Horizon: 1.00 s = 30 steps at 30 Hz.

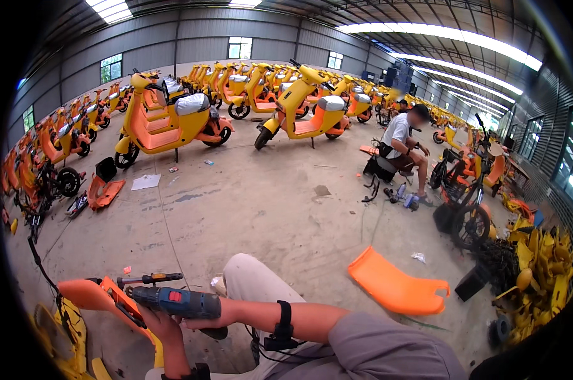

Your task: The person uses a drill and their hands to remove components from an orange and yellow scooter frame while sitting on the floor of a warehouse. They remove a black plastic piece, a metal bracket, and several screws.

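Note:
My right hand (196, 323) is closed round the grip of a dark blue and grey cordless drill (194, 304) with a red switch. The drill lies level, its nose toward an orange scooter body part (87, 295) at the lower left. Just below the drill's nose, my left hand (162, 324) is up against that orange part. Its fingers are mostly hidden, and I cannot see what they grip. A black-handled tool (156, 278) lies beyond the drill. Under the orange part shows a yellow scooter frame (74, 335).
A loose orange panel (397, 285) lies on the floor to my right, near a heap of yellow parts (546, 272). Partly stripped scooters (470, 215) stand there. A seated person (400, 145) works farther off. Rows of yellow and orange scooters (299, 107) fill the background.

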Each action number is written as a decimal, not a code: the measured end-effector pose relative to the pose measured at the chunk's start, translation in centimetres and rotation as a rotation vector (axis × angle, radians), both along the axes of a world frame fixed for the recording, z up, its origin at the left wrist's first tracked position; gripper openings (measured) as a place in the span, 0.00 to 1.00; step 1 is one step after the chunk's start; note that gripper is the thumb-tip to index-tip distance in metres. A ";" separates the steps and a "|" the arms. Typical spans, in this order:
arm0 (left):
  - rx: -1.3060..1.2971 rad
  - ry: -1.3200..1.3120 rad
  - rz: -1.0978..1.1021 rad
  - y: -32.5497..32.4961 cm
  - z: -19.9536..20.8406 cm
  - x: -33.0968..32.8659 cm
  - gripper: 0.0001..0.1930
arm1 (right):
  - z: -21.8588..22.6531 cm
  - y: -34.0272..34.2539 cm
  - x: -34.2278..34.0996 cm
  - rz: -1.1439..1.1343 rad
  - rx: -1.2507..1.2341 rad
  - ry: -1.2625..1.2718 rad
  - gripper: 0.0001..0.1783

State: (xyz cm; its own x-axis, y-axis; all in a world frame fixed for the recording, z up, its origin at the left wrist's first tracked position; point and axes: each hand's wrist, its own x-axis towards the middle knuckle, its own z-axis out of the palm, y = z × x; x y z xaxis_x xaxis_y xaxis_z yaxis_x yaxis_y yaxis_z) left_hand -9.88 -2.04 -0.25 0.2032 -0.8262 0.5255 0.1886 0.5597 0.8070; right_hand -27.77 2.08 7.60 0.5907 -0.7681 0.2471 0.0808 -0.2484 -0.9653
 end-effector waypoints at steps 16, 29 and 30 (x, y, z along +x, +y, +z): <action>0.113 -0.411 0.142 -2.2 -2.3 0.9 0.13 | -1.8 -2.7 -3.9 0.035 0.060 0.017 0.13; 0.155 -0.426 0.103 -3.8 -4.8 -0.1 0.20 | -4.1 -4.1 -5.4 -0.005 0.184 -0.080 0.13; 0.152 -0.493 0.169 -3.8 -4.9 -0.3 0.22 | -4.5 -4.0 -5.5 -0.020 0.191 -0.093 0.13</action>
State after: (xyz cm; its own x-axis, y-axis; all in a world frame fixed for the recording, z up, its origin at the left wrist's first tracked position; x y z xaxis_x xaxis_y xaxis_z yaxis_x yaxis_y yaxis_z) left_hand -10.18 -5.85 -5.19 0.0990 -0.8773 0.4696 -0.3151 0.4199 0.8511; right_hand -33.26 -1.93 3.14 0.5560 -0.8177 0.1487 0.1683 -0.0645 -0.9836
